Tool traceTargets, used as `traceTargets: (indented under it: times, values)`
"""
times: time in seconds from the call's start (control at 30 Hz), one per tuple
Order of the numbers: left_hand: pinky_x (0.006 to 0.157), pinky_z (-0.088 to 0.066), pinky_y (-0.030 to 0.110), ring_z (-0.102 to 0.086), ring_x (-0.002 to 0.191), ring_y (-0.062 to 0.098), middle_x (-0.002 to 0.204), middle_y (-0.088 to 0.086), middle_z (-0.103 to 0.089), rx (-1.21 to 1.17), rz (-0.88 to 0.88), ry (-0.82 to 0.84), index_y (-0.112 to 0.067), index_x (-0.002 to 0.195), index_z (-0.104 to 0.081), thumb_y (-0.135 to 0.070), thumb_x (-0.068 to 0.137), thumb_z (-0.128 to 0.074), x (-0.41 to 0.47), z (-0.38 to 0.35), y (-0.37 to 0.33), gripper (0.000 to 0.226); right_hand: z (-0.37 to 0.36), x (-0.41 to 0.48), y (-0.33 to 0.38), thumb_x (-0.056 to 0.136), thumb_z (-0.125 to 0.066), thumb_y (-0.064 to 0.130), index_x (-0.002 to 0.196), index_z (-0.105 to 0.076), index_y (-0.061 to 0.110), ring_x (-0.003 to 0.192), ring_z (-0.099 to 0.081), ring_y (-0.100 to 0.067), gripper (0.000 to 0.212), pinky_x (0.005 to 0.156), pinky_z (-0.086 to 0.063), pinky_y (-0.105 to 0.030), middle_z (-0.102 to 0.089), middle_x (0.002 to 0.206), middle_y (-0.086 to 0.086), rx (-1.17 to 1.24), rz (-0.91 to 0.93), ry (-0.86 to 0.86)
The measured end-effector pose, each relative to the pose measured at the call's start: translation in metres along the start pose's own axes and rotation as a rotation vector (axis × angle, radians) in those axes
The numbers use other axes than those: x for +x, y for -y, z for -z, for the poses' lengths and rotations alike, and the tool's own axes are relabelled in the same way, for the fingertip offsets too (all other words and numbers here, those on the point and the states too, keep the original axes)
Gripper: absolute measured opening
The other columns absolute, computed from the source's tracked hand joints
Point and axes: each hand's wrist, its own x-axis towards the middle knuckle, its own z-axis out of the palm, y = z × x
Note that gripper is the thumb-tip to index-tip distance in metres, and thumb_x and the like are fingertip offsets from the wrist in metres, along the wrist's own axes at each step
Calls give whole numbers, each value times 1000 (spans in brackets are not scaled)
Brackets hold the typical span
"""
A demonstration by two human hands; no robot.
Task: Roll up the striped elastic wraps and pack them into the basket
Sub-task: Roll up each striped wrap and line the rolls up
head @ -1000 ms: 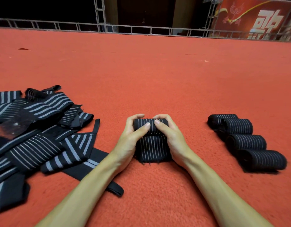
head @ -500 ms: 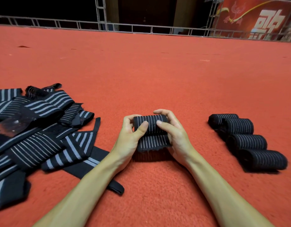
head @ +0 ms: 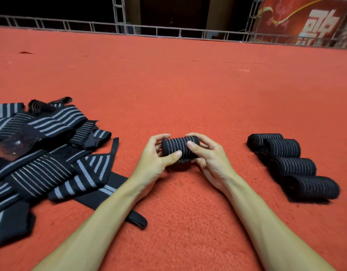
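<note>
A black wrap with thin grey stripes is rolled almost to its end, lying crosswise on the red carpet in the middle of the view. My left hand grips its left end, fingers behind and thumb in front. My right hand grips its right end the same way. Only a short frayed flap shows below the roll. Several finished rolls lie in a diagonal row to the right. A loose pile of unrolled striped wraps lies to the left. No basket is in view.
Red carpet stretches far ahead. A metal truss rail borders its far edge, with a red banner at the back right. A black strap end lies under my left forearm.
The flat tail of the wrap in front of my hands has been rolled in; the roll is thicker and only a small flap is left.
</note>
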Motion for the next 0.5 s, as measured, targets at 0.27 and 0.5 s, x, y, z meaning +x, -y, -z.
traceTargets:
  times: [0.27, 0.5]
  values:
    - [81, -50, 30, -62, 93, 13, 98, -2, -68, 112, 42, -64, -25, 102, -66, -18, 80, -74, -6, -7, -9, 24, -1, -11, 11, 78, -64, -11, 101, -66, 5, 74, -62, -24, 28, 66, -52, -28, -64, 93, -18, 9, -27, -101]
    - [80, -54, 22, -65, 96, 12, 109, 4, -69, -42, 190, 43, -8, 117, -65, -5, 80, -71, -41, -37, -45, 37, 29, -62, 60, 77, -73, -3, 113, -69, 9, 88, -66, -24, 38, 87, -56, -34, -69, 101, -18, -284, 5, -58]
